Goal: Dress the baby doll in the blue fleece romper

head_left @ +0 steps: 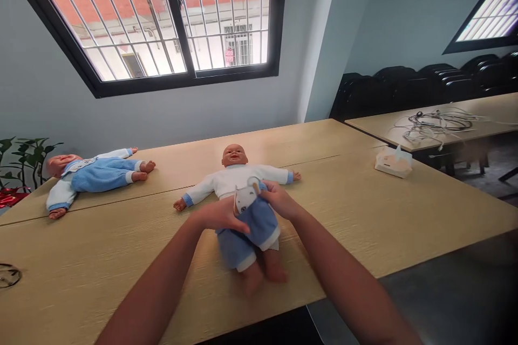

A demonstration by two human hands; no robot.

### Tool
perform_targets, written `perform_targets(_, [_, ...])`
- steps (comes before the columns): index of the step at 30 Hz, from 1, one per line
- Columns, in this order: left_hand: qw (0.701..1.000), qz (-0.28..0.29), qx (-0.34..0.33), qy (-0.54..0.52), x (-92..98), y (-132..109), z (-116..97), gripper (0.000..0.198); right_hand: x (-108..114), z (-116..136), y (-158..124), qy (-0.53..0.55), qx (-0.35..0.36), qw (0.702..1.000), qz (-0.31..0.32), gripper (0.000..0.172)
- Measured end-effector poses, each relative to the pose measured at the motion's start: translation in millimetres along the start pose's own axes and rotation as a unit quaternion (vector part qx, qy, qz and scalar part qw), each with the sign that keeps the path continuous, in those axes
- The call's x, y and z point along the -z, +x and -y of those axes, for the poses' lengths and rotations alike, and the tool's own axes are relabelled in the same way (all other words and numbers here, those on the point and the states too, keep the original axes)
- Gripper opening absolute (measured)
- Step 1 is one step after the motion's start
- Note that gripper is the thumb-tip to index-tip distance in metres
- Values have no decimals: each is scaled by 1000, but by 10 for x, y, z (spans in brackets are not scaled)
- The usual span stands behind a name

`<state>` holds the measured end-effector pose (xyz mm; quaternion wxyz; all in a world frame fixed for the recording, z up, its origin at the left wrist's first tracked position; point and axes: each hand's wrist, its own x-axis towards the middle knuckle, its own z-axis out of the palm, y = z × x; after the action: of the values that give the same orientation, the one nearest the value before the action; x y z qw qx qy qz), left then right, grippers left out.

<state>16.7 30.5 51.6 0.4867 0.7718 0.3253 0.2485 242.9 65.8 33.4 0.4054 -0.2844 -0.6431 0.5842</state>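
A baby doll [234, 170] in a white top and blue trousers [253, 232] lies on its back in the middle of the wooden table [101, 259]. My left hand [220, 215] and my right hand [279, 199] both rest at the doll's waist, fingers closed on the trousers' bib with its white animal patch [245, 198]. The doll's arms are spread out and its bare feet point toward me.
A second doll [95, 172] in blue lies on its side at the table's far left, near a green plant [24, 159]. A tissue pack [393, 161] sits at the right. Tangled cables [437, 121] lie on another table, with black chairs behind.
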Motion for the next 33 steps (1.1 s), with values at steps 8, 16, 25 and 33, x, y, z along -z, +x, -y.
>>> perform_targets(8, [965,-169,67,-189,89,-4,276,59,28,151,-98,69,-73,979,179,57])
perform_targets(16, [987,-66,34,-146,-17,-28,95,81,146,3,-32,146,-82,982,85,46])
perform_targets(25, [980,-107,58,-156,-14,-35,147,56,42,57,-126,163,-115,964,174,48])
perform_targets(33, [997,-12,-7,-79,-155,8,-133,68,183,64,-311,-129,-26,991,12,47])
